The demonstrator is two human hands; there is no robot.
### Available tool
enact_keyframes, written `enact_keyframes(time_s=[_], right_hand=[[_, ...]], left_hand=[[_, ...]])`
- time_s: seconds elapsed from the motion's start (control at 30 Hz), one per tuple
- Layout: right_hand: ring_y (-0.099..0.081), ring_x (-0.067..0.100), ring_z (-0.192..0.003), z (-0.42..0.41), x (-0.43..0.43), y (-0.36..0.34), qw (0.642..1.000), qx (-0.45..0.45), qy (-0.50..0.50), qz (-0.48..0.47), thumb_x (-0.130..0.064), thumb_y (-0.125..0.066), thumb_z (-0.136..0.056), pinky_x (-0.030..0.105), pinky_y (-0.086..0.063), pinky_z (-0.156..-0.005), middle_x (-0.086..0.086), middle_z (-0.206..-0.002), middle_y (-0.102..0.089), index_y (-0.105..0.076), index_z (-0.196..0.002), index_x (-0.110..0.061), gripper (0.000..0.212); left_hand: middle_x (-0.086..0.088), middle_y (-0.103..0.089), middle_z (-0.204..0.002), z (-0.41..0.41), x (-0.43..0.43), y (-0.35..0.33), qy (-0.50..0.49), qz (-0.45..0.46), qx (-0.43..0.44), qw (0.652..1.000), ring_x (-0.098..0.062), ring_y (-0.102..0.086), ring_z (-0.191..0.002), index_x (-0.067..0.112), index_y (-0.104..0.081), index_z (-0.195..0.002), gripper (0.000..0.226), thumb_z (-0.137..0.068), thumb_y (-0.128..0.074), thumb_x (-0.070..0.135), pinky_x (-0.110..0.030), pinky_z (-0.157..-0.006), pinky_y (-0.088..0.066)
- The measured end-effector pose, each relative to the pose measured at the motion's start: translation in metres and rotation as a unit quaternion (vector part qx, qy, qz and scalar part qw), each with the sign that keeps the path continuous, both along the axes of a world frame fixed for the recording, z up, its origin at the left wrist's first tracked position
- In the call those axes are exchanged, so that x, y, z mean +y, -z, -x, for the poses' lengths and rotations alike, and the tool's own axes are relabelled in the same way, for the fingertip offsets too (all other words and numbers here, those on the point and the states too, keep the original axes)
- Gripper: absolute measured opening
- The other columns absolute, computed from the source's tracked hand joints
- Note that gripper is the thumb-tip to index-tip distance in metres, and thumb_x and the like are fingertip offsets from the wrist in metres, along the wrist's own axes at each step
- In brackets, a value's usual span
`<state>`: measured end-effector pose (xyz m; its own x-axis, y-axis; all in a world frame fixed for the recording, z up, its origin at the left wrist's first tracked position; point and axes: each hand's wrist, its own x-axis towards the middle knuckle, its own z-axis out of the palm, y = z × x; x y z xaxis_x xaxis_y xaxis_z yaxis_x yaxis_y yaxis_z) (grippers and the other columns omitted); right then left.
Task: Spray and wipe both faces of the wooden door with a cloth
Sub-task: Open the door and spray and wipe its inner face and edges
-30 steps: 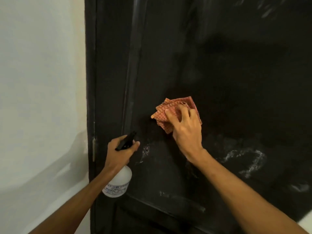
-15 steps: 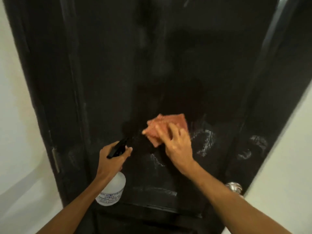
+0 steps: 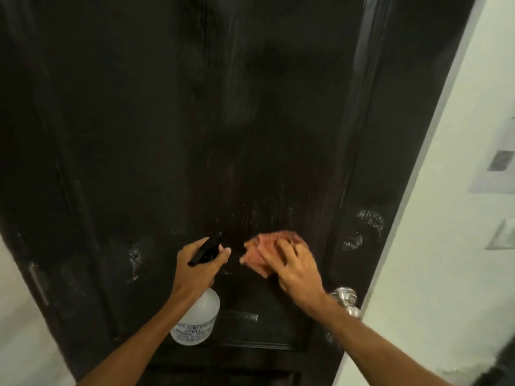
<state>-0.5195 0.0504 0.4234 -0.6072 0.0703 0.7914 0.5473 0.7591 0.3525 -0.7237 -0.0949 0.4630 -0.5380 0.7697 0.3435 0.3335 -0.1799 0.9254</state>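
Two grips, one door, one cloth and one bottle in the head view. Item 1: door [image 3: 195, 121], dark wood, panelled, fills the view from 9 to 2 o'clock; its near face bears pale wet smears [image 3: 367, 221] at 3 o'clock of the cloth and fainter ones at 9 o'clock of the bottle. Item 2: cloth [image 3: 260, 247], reddish, folded, blurred, lying flat against the door face just below the view's centre, at about 6 o'clock. Item 3: right grip [image 3: 295, 270], released, fingers spread flat over the lower right part of the cloth and pressing it to the door; the cloth's upper left corner shows past the fingertips at 10 o'clock. Item 4: left grip [image 3: 199, 263], clenched round the neck of the bottle [image 3: 198, 321], just beside the cloth at its 9 o'clock and apart from it. The bottle is clear with a printed label, hanging below the grip at 6 o'clock; its black spray head [image 3: 207, 249] juts above the knuckles toward the door at 1 o'clock. Item 5: knob [image 3: 345, 298], metal, on the door's edge at 5 o'clock of the right grip, partly hidden by the wrist. Item 6: hinge [image 3: 39, 282], on the door's left edge at 8 o'clock. Item 7: wall [image 3: 446, 246], pale, at 3 o'clock, carrying a plate [image 3: 501, 235].
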Motion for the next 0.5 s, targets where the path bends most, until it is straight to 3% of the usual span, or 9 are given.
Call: enact_keyframes(time_s=[0.07, 0.17, 0.27, 0.33, 0.43, 0.5], right_hand=[[-0.049, 0.033, -0.097, -0.016, 0.004, 0.007, 0.999, -0.037, -0.016, 0.018, -0.013, -0.064, -0.080, 0.047, -0.058, -0.073, 0.014, -0.131, -0.043, -0.062, -0.137, -0.023, 0.058], [-0.054, 0.039, -0.100, -0.024, 0.021, -0.063, 0.992, 0.124, -0.018, -0.004, -0.010, -0.053, -0.098, 0.045, -0.054, -0.076, 0.016, -0.129, -0.046, -0.056, -0.138, -0.023, 0.043], [-0.049, 0.039, -0.109, -0.023, 0.036, -0.110, 0.963, 0.266, 0.010, 0.033, 0.001, -0.060, -0.092, 0.039, -0.048, -0.080, 0.020, -0.132, -0.047, -0.055, -0.144, -0.024, 0.058], [-0.049, 0.039, -0.111, -0.032, 0.031, -0.063, 0.973, 0.224, 0.019, 0.056, -0.002, -0.059, -0.090, 0.042, -0.053, -0.079, 0.019, -0.136, -0.044, -0.050, -0.147, -0.024, 0.062], [-0.050, 0.039, -0.109, -0.049, 0.010, 0.025, 0.993, 0.066, 0.001, 0.097, -0.011, -0.072, -0.081, 0.049, -0.059, -0.069, 0.016, -0.139, -0.041, -0.048, -0.146, -0.024, 0.070], [-0.048, 0.038, -0.112, -0.060, 0.016, 0.024, 0.994, 0.028, -0.012, 0.106, -0.017, -0.080, -0.076, 0.049, -0.061, -0.068, 0.015, -0.136, -0.042, -0.050, -0.142, -0.023, 0.072]], left_hand=[[-0.018, -0.071, -0.074, -0.009, 0.006, -0.003, 0.004, 0.000, 0.003, 1.000, -0.012, -0.054, -0.043, 0.006, -0.071, -0.082, 0.014, -0.092, -0.078, 0.012, -0.025, -0.039, -0.043], [-0.012, -0.069, -0.068, -0.019, 0.015, -0.009, 0.011, -0.005, 0.011, 1.000, -0.010, -0.054, -0.043, 0.004, -0.070, -0.081, 0.015, -0.092, -0.078, 0.011, -0.023, -0.039, -0.043], [-0.020, -0.069, -0.073, -0.026, 0.021, -0.008, 0.019, -0.018, 0.014, 1.000, -0.013, -0.053, -0.042, 0.003, -0.070, -0.083, 0.015, -0.092, -0.078, 0.011, -0.024, -0.038, -0.044], [-0.022, -0.069, -0.074, -0.041, 0.029, -0.005, 0.030, -0.018, 0.023, 0.999, -0.012, -0.054, -0.042, 0.004, -0.070, -0.083, 0.013, -0.092, -0.078, 0.009, -0.024, -0.039, -0.044], [-0.019, -0.068, -0.071, -0.053, 0.034, -0.005, 0.038, -0.009, 0.027, 0.999, -0.012, -0.054, -0.042, 0.005, -0.071, -0.081, 0.013, -0.092, -0.078, 0.009, -0.023, -0.039, -0.042], [-0.013, -0.067, -0.065, -0.060, 0.037, -0.006, 0.042, -0.009, 0.020, 0.999, -0.012, -0.053, -0.042, 0.006, -0.071, -0.080, 0.014, -0.092, -0.078, 0.009, -0.023, -0.039, -0.042]])
